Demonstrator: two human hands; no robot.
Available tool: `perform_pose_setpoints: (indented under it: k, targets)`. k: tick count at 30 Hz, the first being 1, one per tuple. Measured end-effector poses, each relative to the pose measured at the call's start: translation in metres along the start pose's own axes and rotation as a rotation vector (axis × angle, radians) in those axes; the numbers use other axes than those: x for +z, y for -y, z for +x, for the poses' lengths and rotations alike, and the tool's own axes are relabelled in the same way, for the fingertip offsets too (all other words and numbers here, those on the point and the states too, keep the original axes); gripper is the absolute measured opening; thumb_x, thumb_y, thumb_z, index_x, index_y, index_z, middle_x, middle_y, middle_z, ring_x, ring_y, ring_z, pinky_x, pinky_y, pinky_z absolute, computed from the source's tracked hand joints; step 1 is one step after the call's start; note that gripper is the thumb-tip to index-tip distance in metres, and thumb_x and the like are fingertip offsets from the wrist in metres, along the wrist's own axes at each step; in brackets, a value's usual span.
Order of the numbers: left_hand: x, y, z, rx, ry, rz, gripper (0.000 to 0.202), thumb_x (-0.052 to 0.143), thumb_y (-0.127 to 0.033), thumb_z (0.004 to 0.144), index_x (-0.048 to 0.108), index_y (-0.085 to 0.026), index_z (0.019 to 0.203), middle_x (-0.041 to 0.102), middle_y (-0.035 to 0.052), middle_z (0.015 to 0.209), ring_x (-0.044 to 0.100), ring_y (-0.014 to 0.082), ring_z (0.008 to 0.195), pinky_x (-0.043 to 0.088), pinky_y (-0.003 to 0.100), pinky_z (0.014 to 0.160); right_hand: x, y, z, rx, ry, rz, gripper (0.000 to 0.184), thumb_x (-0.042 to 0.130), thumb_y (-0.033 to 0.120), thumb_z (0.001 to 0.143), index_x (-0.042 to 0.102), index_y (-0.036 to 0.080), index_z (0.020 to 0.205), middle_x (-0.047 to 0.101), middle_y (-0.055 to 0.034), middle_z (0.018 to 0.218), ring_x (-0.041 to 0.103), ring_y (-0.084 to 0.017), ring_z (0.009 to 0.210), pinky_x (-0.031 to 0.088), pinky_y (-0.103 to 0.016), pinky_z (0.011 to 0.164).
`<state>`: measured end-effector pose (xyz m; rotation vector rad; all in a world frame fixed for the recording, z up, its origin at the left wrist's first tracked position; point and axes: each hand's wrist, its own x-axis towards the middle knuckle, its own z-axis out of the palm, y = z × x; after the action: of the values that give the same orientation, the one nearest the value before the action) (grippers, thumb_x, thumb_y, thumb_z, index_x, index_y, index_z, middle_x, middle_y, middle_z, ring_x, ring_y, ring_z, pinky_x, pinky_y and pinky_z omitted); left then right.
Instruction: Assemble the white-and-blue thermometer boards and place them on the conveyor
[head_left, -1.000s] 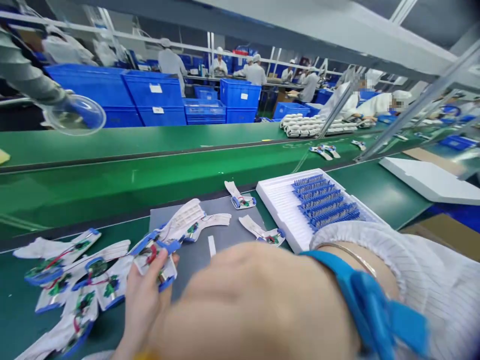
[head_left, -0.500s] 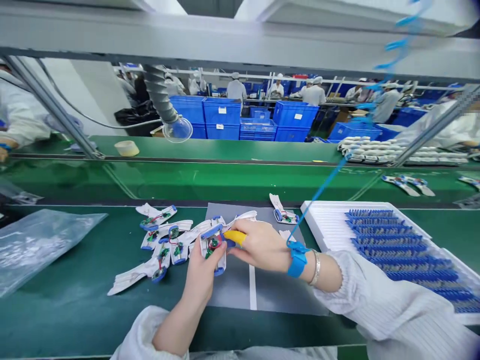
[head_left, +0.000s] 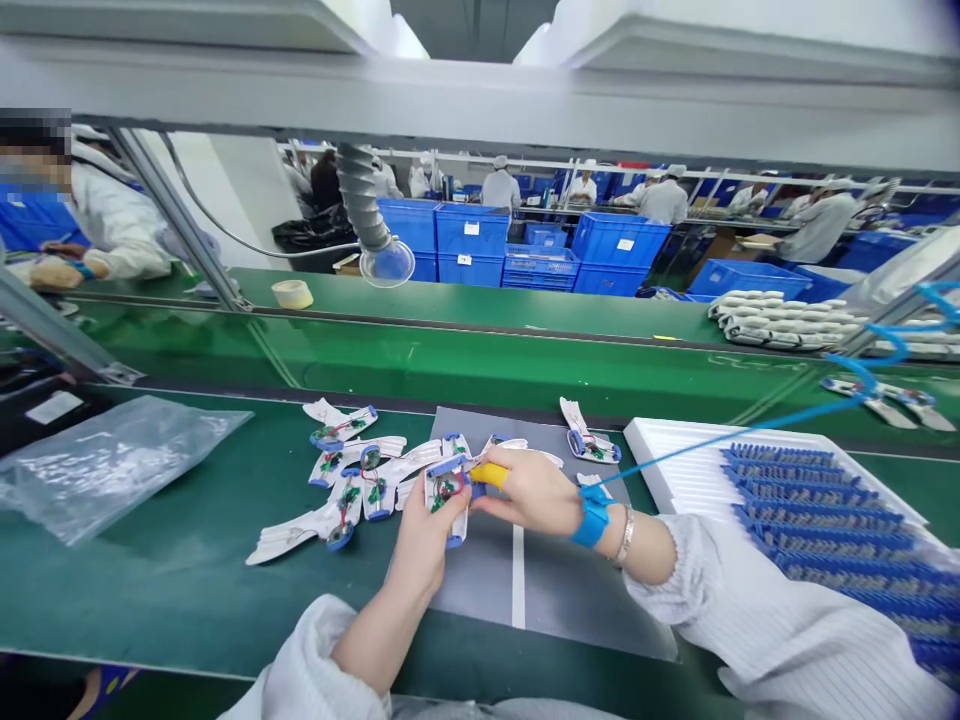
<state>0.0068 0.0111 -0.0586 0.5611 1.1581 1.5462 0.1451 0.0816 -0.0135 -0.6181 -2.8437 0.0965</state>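
My left hand (head_left: 426,528) grips a small white and blue assembly (head_left: 447,489) with a green circuit board and red wires, held above a grey mat (head_left: 517,590). My right hand (head_left: 534,490) is closed on a yellow-handled tool (head_left: 487,473) whose tip touches the assembly. A blue wrist strap (head_left: 592,516) with a coiled blue cord sits on my right wrist. Several more such assemblies (head_left: 349,480) lie in a loose pile just left of my hands, and another one (head_left: 589,436) lies behind my right hand.
A white foam tray (head_left: 675,470) with rows of blue parts stands at the right. A clear plastic bag (head_left: 112,460) lies at the left. Behind runs a green conveyor belt (head_left: 480,350), with a tape roll (head_left: 292,293), a fume hose (head_left: 367,215), blue crates and other workers beyond.
The view swung down and left, away from my right arm filling it. My right hand came in with the yellow tool to the assembly held by my left hand.
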Motion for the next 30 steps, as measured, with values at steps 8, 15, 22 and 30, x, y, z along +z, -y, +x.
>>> perform_pose_setpoints:
  k: [8, 15, 22, 30]
  targets:
    - [-0.001, 0.021, 0.005, -0.002, -0.034, -0.024, 0.04, 0.072, -0.025, 0.06, 0.055, -0.014, 0.094, 0.062, 0.0014, 0.079, 0.056, 0.0118, 0.066, 0.046, 0.024, 0.061, 0.026, 0.005, -0.01, 0.03, -0.024, -0.186, 0.022, 0.048, 0.032, 0.087, 0.059, 0.013, 0.088, 0.056, -0.0058, 0.078, 0.053, -0.018, 0.073, 0.041, -0.03, 0.061]
    - [-0.008, 0.011, 0.01, 0.055, -0.003, 0.053, 0.044, 0.072, -0.029, 0.062, 0.054, -0.018, 0.1, 0.062, 0.0024, 0.089, 0.057, 0.0131, 0.073, 0.049, 0.025, 0.066, 0.012, -0.004, -0.009, 0.039, -0.277, -0.037, 0.032, 0.052, 0.031, 0.082, 0.051, 0.012, 0.108, 0.052, -0.0122, 0.1, 0.047, -0.024, 0.091, 0.042, -0.04, 0.076]
    - [-0.01, 0.003, 0.012, 0.009, 0.006, 0.066, 0.047, 0.071, -0.031, 0.063, 0.053, -0.017, 0.104, 0.062, 0.0036, 0.092, 0.058, 0.0129, 0.073, 0.049, 0.027, 0.069, -0.016, -0.023, -0.004, 0.105, -0.443, 0.174, 0.022, 0.046, 0.022, 0.085, 0.054, 0.021, 0.107, 0.049, -0.0097, 0.109, 0.044, -0.023, 0.106, 0.04, -0.042, 0.089]
    - [-0.013, 0.0, 0.006, 0.229, 0.051, 0.319, 0.038, 0.065, -0.031, 0.071, 0.052, -0.022, 0.105, 0.061, 0.003, 0.099, 0.057, 0.0172, 0.089, 0.044, 0.029, 0.081, -0.002, -0.008, 0.006, 0.202, -0.249, 0.274, 0.041, 0.054, 0.027, 0.077, 0.05, 0.018, 0.117, 0.048, -0.01, 0.118, 0.041, -0.024, 0.113, 0.027, -0.05, 0.101]
